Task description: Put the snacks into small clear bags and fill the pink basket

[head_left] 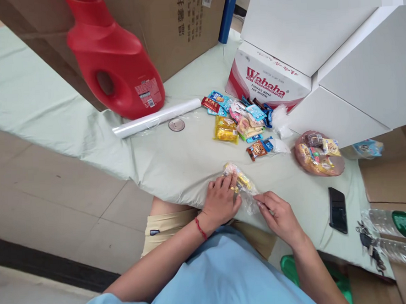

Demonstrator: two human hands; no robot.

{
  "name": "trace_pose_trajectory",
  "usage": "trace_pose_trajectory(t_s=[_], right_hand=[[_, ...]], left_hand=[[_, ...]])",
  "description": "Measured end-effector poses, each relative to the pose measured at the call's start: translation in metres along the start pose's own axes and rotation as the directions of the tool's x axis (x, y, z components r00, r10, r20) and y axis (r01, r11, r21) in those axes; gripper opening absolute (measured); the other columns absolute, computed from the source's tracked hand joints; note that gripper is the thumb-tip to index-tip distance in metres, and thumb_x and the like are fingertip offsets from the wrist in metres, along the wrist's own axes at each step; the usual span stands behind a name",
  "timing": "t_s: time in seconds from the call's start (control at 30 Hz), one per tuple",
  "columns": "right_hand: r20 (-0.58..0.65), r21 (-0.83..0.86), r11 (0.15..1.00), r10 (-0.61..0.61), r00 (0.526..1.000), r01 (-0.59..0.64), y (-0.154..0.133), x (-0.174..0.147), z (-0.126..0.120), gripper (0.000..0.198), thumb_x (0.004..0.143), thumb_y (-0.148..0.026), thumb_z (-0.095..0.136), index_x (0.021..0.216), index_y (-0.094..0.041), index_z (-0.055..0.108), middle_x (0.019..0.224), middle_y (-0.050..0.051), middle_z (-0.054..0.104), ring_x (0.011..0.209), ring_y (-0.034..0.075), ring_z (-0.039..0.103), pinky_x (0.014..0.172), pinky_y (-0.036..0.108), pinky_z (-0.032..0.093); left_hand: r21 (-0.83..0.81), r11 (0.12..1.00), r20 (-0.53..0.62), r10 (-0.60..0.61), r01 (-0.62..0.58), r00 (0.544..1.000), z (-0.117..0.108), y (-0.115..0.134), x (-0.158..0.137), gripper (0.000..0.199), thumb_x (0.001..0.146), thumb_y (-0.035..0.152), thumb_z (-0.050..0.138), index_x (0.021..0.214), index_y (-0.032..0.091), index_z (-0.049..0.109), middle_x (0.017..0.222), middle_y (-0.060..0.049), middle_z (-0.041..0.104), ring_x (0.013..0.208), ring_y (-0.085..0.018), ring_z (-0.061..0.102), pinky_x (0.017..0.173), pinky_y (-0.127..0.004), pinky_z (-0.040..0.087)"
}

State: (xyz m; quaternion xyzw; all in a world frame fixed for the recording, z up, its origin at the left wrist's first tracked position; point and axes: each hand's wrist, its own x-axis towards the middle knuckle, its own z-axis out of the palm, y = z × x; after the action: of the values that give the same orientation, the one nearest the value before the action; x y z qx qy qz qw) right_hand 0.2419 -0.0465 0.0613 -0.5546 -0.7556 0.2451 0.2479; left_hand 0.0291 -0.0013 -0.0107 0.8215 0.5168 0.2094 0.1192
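The left hand rests over the bag near the table's front edge; whether its grip closes, I cannot tell. The right hand pinches the bag's loose end. Packets lie beyond, the bowl to their right.

The red-and-white carton reads "Wahaha®" above "PURIFIED WATER FOR DRINKING", and the brown cardboard box shows large characters "温馨提" beside smaller print too blurred to read.
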Motion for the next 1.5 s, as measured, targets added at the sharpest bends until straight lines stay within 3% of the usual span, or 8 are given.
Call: trace_pose_trajectory(t_s=[0.2,0.37,0.63,0.87,1.1,1.2,1.33,1.5], right_hand=[[0.037,-0.117,0.989,-0.088,0.995,0.092,0.008,-0.017,-0.009,0.033,0.106,-0.024,0.052,0.128,-0.033,0.076,0.103,0.008,0.076,0.093,0.024,0.073,0.079,0.039,0.064],[0.015,-0.093,0.986,-0.140,0.990,0.141,0.000,-0.025,-0.001,0.035,0.104,-0.020,0.057,0.131,-0.034,0.074,0.115,0.009,0.076,0.102,0.025,0.072,0.085,0.043,0.064],[-0.301,-0.163,0.979,0.069,0.951,-0.123,0.055,-0.040,-0.007,0.034,0.106,-0.025,0.047,0.133,-0.026,0.068,0.114,0.011,0.073,0.092,0.023,0.074,0.084,0.042,0.065],[-0.173,-0.374,0.907,-0.275,0.946,0.195,0.070,-0.024,0.033,0.068,0.099,-0.017,0.060,0.162,-0.032,0.041,0.152,0.017,0.051,0.099,0.022,0.068,0.083,0.040,0.065],[0.013,-0.115,0.851,-0.515,0.857,0.513,0.031,0.011,0.021,0.042,0.102,-0.011,0.053,0.136,-0.028,0.068,0.113,0.011,0.075,0.088,0.023,0.065,0.074,0.035,0.058],[0.115,-0.002,0.898,-0.437,0.892,0.440,0.018,0.039,0.011,0.028,0.105,-0.019,0.053,0.125,-0.026,0.073,0.104,0.009,0.075,0.090,0.022,0.068,0.078,0.034,0.058],[0.229,0.001,0.988,-0.150,0.962,0.154,0.009,0.077,0.009,0.016,0.102,-0.022,0.060,0.105,-0.024,0.075,0.092,0.005,0.072,0.084,0.019,0.068,0.077,0.030,0.053],[0.225,-0.075,0.996,0.073,0.972,-0.057,0.015,0.107,0.020,0.008,0.090,-0.020,0.064,0.084,-0.021,0.069,0.082,0.001,0.060,0.081,0.018,0.060,0.077,0.029,0.047]], left_hand=[[-0.020,1.000,0.023,-0.011,0.011,1.000,-0.002,0.005,-0.001,0.086,0.096,0.062,0.063,0.163,0.014,0.041,0.144,-0.021,0.065,0.123,-0.037,0.058,0.098,-0.054,0.043],[0.020,1.000,0.039,-0.008,0.007,0.999,0.002,0.008,-0.002,0.084,0.097,0.059,0.064,0.162,0.013,0.041,0.153,-0.021,0.060,0.131,-0.038,0.055,0.107,-0.058,0.038],[-0.017,1.000,-0.003,0.006,-0.006,1.000,0.002,0.004,-0.002,0.073,0.097,0.048,0.064,0.160,0.014,0.047,0.151,-0.019,0.062,0.129,-0.037,0.057,0.110,-0.056,0.038],[0.001,0.999,-0.019,0.047,-0.047,0.999,0.000,0.001,-0.001,0.072,0.091,0.028,0.060,0.159,0.010,0.046,0.151,-0.016,0.062,0.127,-0.033,0.056,0.108,-0.052,0.038],[0.076,0.994,0.005,0.076,-0.076,0.997,0.003,-0.001,-0.003,0.064,0.098,0.028,0.054,0.159,0.011,0.047,0.154,-0.016,0.061,0.130,-0.032,0.056,0.107,-0.050,0.039],[0.084,0.992,0.018,0.095,-0.096,0.995,0.006,-0.002,-0.004,0.064,0.100,0.029,0.055,0.160,0.012,0.045,0.154,-0.016,0.060,0.132,-0.032,0.055,0.105,-0.051,0.041],[0.065,0.991,-0.015,0.117,-0.116,0.993,0.010,-0.004,-0.005,0.051,0.100,0.025,0.056,0.150,0.016,0.058,0.151,-0.015,0.064,0.135,-0.033,0.056,0.111,-0.055,0.041],[-0.047,0.982,-0.061,0.180,-0.183,0.982,0.013,-0.014,-0.009,0.045,0.092,0.015,0.056,0.135,0.015,0.069,0.143,-0.015,0.069,0.143,-0.032,0.055,0.129,-0.058,0.030]])
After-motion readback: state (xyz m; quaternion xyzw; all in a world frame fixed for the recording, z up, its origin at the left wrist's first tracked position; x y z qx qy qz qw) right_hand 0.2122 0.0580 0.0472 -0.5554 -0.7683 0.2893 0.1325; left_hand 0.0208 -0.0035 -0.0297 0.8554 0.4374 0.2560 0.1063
